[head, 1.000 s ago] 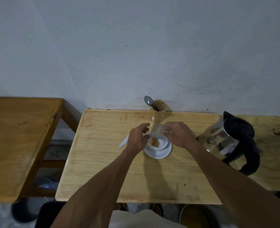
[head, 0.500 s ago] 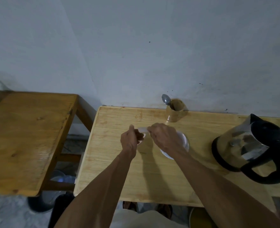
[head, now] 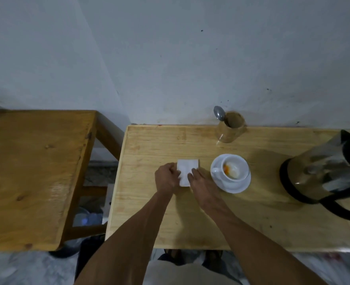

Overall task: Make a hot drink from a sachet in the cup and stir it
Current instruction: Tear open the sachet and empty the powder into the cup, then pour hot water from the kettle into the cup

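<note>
A white cup point(head: 232, 168) with orange powder inside stands on a white saucer point(head: 238, 187) on the light wooden table point(head: 190, 223). Just left of the saucer lies a white sachet point(head: 185, 171), flat on the table. My left hand point(head: 167, 178) grips its left edge and my right hand point(head: 200, 181) presses on its right edge. A metal spoon point(head: 219, 113) stands in a wooden holder point(head: 230, 128) at the table's back edge. A steel and black kettle point(head: 326, 173) sits at the right.
A darker wooden table point(head: 32, 171) stands to the left, separated by a gap showing the floor and containers below. The white wall runs directly behind both tables.
Both hands have left the cup with the sachet and brought it down flat on the table left of the saucer. The camera view has shifted left.
</note>
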